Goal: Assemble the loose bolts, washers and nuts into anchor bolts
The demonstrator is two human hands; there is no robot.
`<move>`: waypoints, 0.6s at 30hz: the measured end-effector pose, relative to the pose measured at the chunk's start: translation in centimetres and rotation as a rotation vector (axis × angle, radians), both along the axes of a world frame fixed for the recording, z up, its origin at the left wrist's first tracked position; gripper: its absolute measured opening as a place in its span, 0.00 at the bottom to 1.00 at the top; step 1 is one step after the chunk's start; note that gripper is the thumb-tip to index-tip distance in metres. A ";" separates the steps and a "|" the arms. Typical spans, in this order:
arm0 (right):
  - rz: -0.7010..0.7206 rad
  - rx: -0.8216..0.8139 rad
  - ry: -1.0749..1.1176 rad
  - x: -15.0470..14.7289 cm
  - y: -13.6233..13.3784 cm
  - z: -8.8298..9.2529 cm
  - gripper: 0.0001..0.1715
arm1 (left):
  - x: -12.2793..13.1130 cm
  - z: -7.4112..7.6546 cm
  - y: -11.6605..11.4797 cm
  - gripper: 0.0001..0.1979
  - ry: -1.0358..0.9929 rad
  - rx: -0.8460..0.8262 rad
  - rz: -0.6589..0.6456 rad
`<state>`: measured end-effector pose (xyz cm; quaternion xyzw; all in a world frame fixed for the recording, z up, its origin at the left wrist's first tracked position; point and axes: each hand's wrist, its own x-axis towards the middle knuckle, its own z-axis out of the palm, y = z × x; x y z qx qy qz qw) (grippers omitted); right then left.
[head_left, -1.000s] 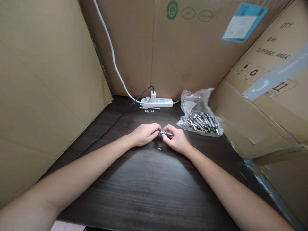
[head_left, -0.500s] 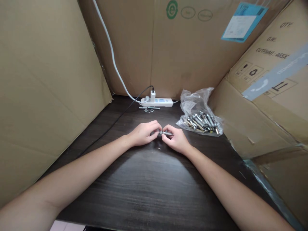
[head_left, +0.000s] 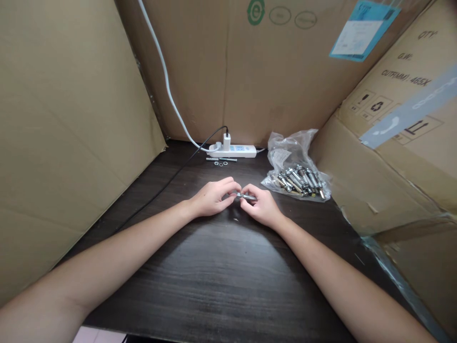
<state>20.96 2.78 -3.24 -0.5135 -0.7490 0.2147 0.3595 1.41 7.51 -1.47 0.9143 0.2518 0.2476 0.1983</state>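
Between my two hands lies a metal expansion bolt [head_left: 249, 196], roughly level, with a nut [head_left: 238, 195] at its left end. The fingertips of my left hand [head_left: 216, 196] pinch the bolt at the nut end. My right hand [head_left: 262, 206] is closed round its sleeve and washers, the thumb below and the index finger above. Fingers hide part of the bolt. Farther back lie a loose bolt [head_left: 227, 160], a metal sleeve [head_left: 212, 159], a nut [head_left: 216, 163] and washers [head_left: 225, 163].
A clear plastic bag [head_left: 298, 166] of several expansion bolts lies at right. Behind the loose parts is a white power strip [head_left: 232, 151] with a plugged charger [head_left: 226, 142]. A black cable [head_left: 171, 179] crosses the dark table [head_left: 221, 286] at left. Cardboard boxes [head_left: 193, 71] wall three sides.
Both hands keep their hold on the expansion bolt in nearly the same place. The left fingers have shifted very slightly at the nut.
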 end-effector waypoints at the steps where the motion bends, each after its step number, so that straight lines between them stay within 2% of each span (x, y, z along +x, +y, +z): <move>1: 0.000 -0.002 -0.001 0.0 0.0 0.0 0.06 | 0.0 0.0 0.0 0.08 0.003 0.006 -0.016; 11: -0.009 0.022 -0.029 0.0 0.0 -0.1 0.07 | 0.0 -0.3 0.1 0.09 0.005 -0.076 -0.015; 18: -0.001 0.011 -0.033 -0.1 -0.1 0.1 0.06 | 0.1 -0.4 0.2 0.07 0.066 -0.072 0.005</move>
